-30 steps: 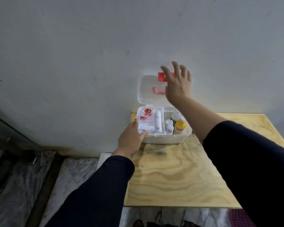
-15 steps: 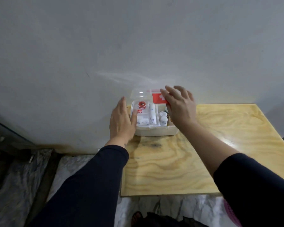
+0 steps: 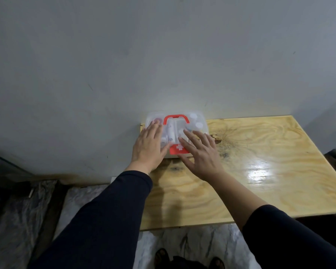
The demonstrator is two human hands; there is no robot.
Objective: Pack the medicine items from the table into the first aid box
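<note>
Both hands lie flat with fingers spread, pressing down and pinching nothing. From the head camera, the left hand [image 3: 148, 147] rests on the left part of the clear lid [image 3: 199, 121], and the right hand [image 3: 201, 152] rests on its front right part. Under both palms sits the first aid box [image 3: 175, 133], at the far left edge of the wooden table [image 3: 260, 162], right against the wall [image 3: 163, 55]. Between the two hands shows the red clasp [image 3: 177, 149] with a white cross. Just past the fingertips lies the red handle [image 3: 176, 118]. Small bottles and rolls show faintly through the lid. No loose medicine is on the table, so packing looks done. Only snapping the clasp may be left; I cannot tell if it is locked. The box's long side runs left to right along the wall, with the clasp facing the person.
</note>
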